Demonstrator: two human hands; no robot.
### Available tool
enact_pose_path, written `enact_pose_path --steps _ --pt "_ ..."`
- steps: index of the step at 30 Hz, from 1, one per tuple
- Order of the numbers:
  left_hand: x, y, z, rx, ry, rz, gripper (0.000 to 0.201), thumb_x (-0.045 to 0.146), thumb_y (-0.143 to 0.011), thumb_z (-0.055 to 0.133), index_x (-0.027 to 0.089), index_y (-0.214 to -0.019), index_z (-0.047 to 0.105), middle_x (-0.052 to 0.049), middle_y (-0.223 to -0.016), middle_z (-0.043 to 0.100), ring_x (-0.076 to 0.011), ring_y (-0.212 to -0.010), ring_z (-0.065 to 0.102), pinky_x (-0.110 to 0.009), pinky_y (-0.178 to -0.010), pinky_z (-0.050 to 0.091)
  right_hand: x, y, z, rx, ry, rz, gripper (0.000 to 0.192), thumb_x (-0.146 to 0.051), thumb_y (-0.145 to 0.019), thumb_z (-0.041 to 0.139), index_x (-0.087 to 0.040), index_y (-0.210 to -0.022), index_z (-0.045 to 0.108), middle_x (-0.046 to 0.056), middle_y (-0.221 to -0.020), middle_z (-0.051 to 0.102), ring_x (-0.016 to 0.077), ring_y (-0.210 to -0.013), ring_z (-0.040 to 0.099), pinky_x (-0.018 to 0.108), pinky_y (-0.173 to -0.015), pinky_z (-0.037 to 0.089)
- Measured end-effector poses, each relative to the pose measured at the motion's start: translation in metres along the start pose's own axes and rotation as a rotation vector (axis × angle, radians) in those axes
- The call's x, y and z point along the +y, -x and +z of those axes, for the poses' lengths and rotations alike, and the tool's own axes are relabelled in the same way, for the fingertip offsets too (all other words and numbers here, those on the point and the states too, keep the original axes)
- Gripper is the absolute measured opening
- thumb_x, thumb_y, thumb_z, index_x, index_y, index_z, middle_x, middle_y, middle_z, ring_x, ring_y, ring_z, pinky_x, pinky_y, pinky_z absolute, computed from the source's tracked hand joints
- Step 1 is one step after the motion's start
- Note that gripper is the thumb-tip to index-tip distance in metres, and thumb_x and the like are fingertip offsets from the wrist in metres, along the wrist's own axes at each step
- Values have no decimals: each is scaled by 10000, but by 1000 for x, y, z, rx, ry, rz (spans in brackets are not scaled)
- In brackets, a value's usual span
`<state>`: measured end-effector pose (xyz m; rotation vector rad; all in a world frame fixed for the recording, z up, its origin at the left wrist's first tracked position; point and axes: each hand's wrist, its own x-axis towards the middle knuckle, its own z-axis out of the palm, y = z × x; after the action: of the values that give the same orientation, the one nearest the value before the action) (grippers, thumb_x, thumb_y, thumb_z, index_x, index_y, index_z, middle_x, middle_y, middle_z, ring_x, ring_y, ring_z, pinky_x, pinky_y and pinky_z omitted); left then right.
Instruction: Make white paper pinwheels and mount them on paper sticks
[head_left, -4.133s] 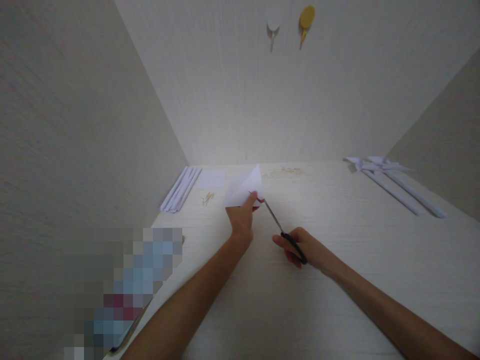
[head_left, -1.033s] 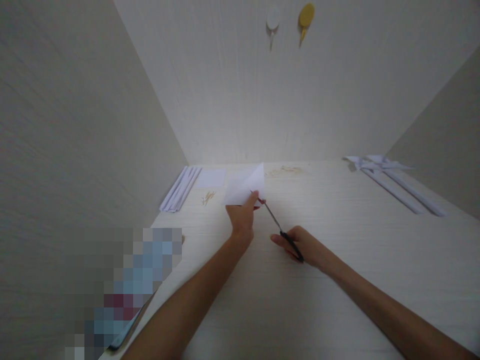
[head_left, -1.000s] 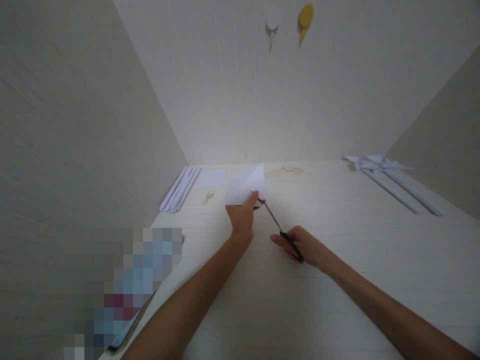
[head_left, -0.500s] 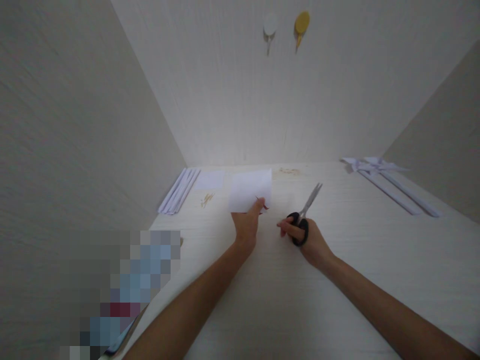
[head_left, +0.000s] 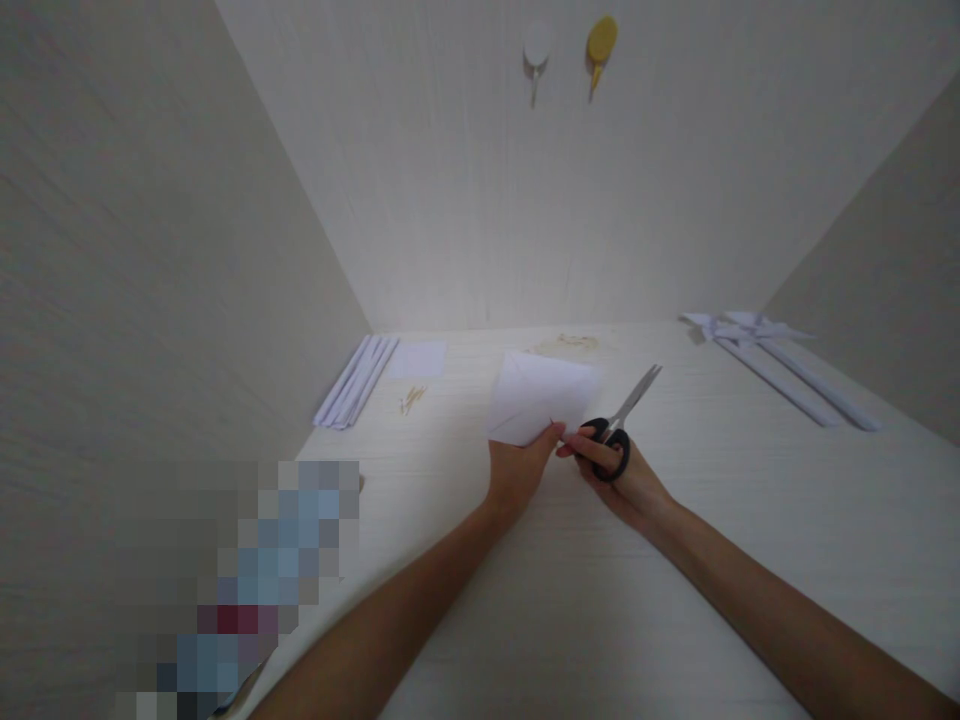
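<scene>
My left hand [head_left: 517, 467] pinches the near edge of a white paper sheet [head_left: 541, 401], holding it just above the pale tabletop [head_left: 675, 560]. My right hand [head_left: 622, 478] grips black-handled scissors [head_left: 619, 425]; the blades point up and to the right, away from the paper. Fingertips of the right hand touch the paper's lower right corner, right next to the left thumb. The two hands sit close together at the middle of the table.
A bundle of folded white paper strips [head_left: 355, 380] and a small paper square [head_left: 418, 359] lie at the back left, with small wooden sticks [head_left: 411, 400] nearby. Paper pinwheels on rolled stems [head_left: 772, 350] rest at the back right. Two hooks [head_left: 570, 45] hang on the back wall.
The scissors left the paper's edge and swung to point up and right. The paper turned and shifted right, and my right hand moved in beside the left.
</scene>
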<state>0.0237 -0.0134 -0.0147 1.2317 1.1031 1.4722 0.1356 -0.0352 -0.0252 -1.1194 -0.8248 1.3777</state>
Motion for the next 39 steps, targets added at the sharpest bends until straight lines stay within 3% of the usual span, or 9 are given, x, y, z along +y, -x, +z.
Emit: enact_pose_path --steps 6,12,17,25,29,31,34,37,39 --pt "1 1 1 -40 9 -11 147 193 -583 657 149 -722 641 -49 -776 683 -186 -733 626 -330 -723 498 2 -2 -2 -9 -4 -13 258 -348 -549 720 -146 -580 563 1 -521 588 47 -395 317 213 -378 164" --pt "-2 -3 -1 16 56 -68 158 198 -545 682 147 -688 640 -44 -751 676 -181 -699 621 -320 -700 495 -1 0 1 -3 20 -1 269 -294 -460 758 -142 -602 586 3 -535 603 65 -413 389 211 -382 210" --pt "-1 -5 -1 41 85 -92 115 195 -549 679 156 -648 637 -34 -763 671 -162 -719 618 -292 -716 482 -1 1 2 -15 43 -31 241 -281 -478 749 -142 -610 603 -6 -495 592 78 -430 421 219 -413 236" --pt "0 -4 -1 -37 116 -135 78 208 -576 661 155 -601 610 1 -580 624 -135 -528 580 -266 -561 476 6 0 -4 -72 114 -65 228 -286 -522 736 -132 -637 614 -26 -493 552 60 -418 367 214 -398 206" --pt "-2 -3 -2 -33 147 -142 119 206 -548 684 153 -637 624 -13 -676 650 -147 -629 600 -278 -643 473 6 1 -2 -42 104 -72 225 -337 -589 688 -126 -605 612 -20 -473 543 45 -374 310 212 -359 171" --pt "-4 -5 -4 -99 233 -203 138 210 -535 692 149 -642 630 -24 -697 655 -158 -652 603 -293 -673 470 5 0 -2 -19 88 -70 220 -330 -604 681 -126 -588 602 -11 -475 555 41 -357 306 209 -344 162" --pt "-4 -14 -14 -289 490 -399 171 246 -551 666 140 -682 641 -53 -703 662 -186 -645 611 -328 -671 478 4 -3 -5 -16 78 -68 208 -299 -594 698 -128 -570 582 -11 -455 558 35 -340 304 200 -333 159" --pt "-2 -29 -31 -346 709 -526 266 341 -590 607 136 -757 637 -87 -749 672 -236 -737 622 -362 -707 478 2 -7 -10 -34 66 -37 211 -280 -567 716 -132 -548 567 -12 -427 555 34 -329 317 192 -322 161" --pt "0 -39 -42 -414 728 -584 359 424 -615 556 119 -792 626 -108 -777 674 -268 -806 616 -374 -730 471 0 -9 -14 -51 42 0 210 -263 -542 730 -137 -543 562 -16 -418 549 36 -328 343 186 -316 167"
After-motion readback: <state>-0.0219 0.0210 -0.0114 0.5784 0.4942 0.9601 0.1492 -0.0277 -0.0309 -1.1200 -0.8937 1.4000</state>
